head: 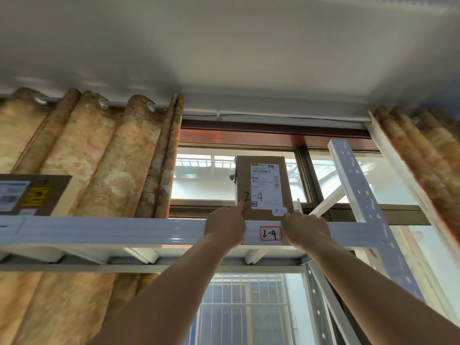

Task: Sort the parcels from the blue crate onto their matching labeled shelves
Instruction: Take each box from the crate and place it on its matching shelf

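Observation:
A brown cardboard parcel (pixel 263 185) stands upright on the top white shelf (pixel 124 230), its white shipping label marked "2-4" by hand. Directly below it, a red-edged tag (pixel 271 233) on the shelf's front beam also reads "2-4". My left hand (pixel 227 226) is raised in front of the beam, its index finger touching the parcel's lower left corner. My right hand (pixel 305 226) rests fingertips against the parcel's lower right corner. Neither hand wraps around the box. The blue crate is out of view.
Another cardboard parcel (pixel 32 194) with a yellow sticker sits on the same shelf at the far left. A white perforated upright (pixel 358 195) rises at the right. Behind are a window (pixel 204 178) and floral curtains (pixel 99 160).

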### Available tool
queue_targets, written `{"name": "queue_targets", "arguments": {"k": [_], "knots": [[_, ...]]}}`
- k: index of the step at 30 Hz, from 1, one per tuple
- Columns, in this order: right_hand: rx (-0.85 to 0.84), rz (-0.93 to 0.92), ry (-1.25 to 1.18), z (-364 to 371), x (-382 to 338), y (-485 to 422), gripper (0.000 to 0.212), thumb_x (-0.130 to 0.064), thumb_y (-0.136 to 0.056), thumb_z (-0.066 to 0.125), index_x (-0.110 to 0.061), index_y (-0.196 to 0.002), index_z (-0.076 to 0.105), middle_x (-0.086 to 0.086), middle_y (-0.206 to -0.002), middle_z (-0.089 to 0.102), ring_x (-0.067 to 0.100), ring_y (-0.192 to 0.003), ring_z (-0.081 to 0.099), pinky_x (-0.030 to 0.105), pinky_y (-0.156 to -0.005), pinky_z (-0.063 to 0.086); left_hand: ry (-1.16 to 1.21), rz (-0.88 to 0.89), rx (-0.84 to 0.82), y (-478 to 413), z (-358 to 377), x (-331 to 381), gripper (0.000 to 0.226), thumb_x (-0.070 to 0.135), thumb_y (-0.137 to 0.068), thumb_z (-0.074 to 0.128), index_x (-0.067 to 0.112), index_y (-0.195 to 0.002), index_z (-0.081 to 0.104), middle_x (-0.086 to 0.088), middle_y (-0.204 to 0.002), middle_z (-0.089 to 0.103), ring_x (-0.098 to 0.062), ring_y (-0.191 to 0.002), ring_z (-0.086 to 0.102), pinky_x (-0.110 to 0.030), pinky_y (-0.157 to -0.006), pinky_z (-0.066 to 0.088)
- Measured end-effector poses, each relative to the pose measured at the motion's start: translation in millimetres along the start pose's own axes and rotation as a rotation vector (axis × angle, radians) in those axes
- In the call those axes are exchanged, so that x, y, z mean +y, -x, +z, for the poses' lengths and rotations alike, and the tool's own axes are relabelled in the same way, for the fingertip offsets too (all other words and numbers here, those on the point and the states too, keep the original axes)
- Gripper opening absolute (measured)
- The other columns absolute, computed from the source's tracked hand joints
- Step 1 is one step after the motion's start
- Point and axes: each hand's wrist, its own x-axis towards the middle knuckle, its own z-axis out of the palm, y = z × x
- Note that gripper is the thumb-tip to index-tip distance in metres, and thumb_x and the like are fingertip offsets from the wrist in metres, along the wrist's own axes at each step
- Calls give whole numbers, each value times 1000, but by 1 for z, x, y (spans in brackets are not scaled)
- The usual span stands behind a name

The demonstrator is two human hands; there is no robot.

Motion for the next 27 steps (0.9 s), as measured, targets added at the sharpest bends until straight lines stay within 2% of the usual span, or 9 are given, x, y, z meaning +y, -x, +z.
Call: {"name": "queue_targets", "arguments": {"k": [4, 7, 9, 11, 15, 18, 21, 24, 27], "knots": [[30, -43, 67, 1, 4, 9, 33, -23, -96, 47, -12, -127, 44, 11, -125, 56, 34, -115, 56, 44, -98, 46, -19, 31, 64, 12, 2, 2, 41, 21, -101, 31, 29, -141, 34, -3, -102, 69, -22, -90, 64, -33, -81, 48], [127, -74, -17, 10, 7, 19, 36, -27, -96, 47, -17, -130, 42, 7, -128, 50, 27, -120, 51, 41, -103, 42, 12, 50, 151, 25, 5, 2, 40, 28, -100, 28, 23, -140, 37, -2, -120, 64, -20, -110, 58, -33, -99, 40], [255, -34, -227, 20, 5, 32, 41, -28, -100, 37, -18, -140, 34, 3, -140, 43, 20, -130, 42, 38, -111, 35, -21, 52, 123, 41, 9, -1, 46, 31, -101, 22, 20, -144, 29, -1, -146, 43, -19, -137, 34, -33, -116, 21], [410, -71, -407, 27, -7, 50, 48, -22, -101, 36, -16, -148, 26, 3, -151, 35, 18, -141, 31, 36, -120, 22, -82, 117, 110, 60, 12, -10, 49, 29, -101, 19, 18, -149, 16, 1, -157, 22, -16, -146, 11, -31, -121, 4], [631, -356, -612, 20, -66, 75, 54, 2, -83, 61, -5, -136, 50, 13, -141, 51, 28, -135, 43, 44, -116, 22, -175, 295, 161, 99, -5, -48, 49, 20, -99, 35, 13, -147, 28, -4, -154, 28, -19, -145, 18, -37, -119, 6], [593, -497, -779, 1, -135, 87, 49, -7, -89, 55, -10, -137, 49, 8, -143, 50, 23, -138, 40, 40, -120, 21, -241, 279, 149, 135, -27, -93, 47, 15, -96, 46, 10, -142, 39, -6, -151, 34, -22, -143, 24, -45, -117, 19], [533, -580, -959, -10, -212, 113, 46, -10, -92, 50, -10, -138, 48, 8, -143, 49, 23, -137, 40, 39, -120, 20, -379, 196, 85, 187, -63, -149, 48, 16, -94, 51, 8, -140, 41, -9, -149, 37, -20, -141, 21, -47, -115, 17], [389, -724, -1054, -15, -284, 152, 51, -11, -89, 51, -11, -139, 46, 8, -143, 48, 23, -136, 39, 35, -119, 19, -544, 93, -112, 251, -118, -203, 44, 9, -89, 56, 4, -132, 51, -14, -141, 49, -28, -137, 34, -47, -112, 30], [192, -886, -1084, -17, -350, 196, 57, -12, -87, 51, -13, -143, 39, 6, -147, 42, 22, -137, 34, 32, -116, 17, -642, -95, -310, 325, -181, -248, 37, 15, -95, 41, 10, -127, 58, -8, -139, 51, -24, -139, 34, -41, -114, 27]]}}
